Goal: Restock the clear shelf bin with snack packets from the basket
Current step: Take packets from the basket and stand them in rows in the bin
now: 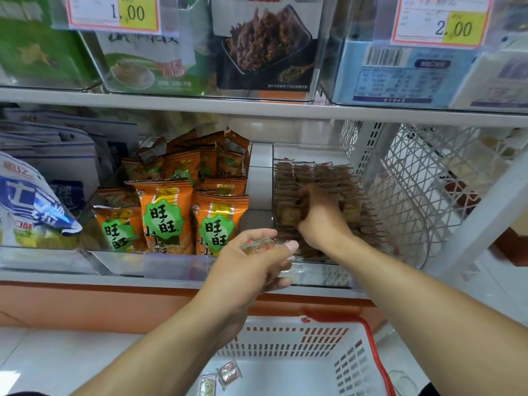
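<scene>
A clear shelf bin (317,277) on the middle shelf holds rows of small brown snack packets (323,175). My right hand (321,217) reaches inside the bin, fingers curled on packets in the rows. Just in front of the bin's left corner, my left hand (254,264) grips a small clear packet (258,245) with a reddish snack. Below, the white basket (288,341) with red handles has two small packets (221,377) on its floor.
To the left is a clear bin of orange snack bags (168,212), and further left blue-and-white bags (31,204). A white wire mesh divider (423,178) stands right of the bin. The upper shelf (257,107) carries boxed goods and price tags.
</scene>
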`<state>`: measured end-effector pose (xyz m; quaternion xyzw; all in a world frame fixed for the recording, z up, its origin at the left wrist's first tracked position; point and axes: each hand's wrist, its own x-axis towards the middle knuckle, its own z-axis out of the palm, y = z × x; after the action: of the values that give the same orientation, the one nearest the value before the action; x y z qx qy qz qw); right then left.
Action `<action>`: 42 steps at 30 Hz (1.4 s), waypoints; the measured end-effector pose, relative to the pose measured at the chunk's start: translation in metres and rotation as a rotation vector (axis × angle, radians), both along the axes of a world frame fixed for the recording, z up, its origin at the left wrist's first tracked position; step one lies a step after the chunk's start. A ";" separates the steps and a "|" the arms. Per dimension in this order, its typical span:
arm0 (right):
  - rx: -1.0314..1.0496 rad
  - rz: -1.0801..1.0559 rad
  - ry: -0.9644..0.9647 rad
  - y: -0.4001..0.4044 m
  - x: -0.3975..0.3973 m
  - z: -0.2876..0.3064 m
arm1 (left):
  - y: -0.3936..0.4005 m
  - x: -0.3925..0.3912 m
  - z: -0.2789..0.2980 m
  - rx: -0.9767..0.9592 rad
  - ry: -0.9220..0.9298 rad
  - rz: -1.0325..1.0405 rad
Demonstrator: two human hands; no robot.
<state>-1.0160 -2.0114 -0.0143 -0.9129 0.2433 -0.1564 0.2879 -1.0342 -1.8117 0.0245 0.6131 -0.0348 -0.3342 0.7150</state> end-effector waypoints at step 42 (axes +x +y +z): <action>0.588 0.367 -0.158 0.062 -0.099 0.052 | 0.002 0.008 -0.003 -0.293 0.129 -0.040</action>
<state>-1.1155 -1.9494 0.0377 -0.8047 0.0867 -0.0954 0.5795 -1.0264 -1.8095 0.0215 0.4788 -0.0495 -0.3783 0.7907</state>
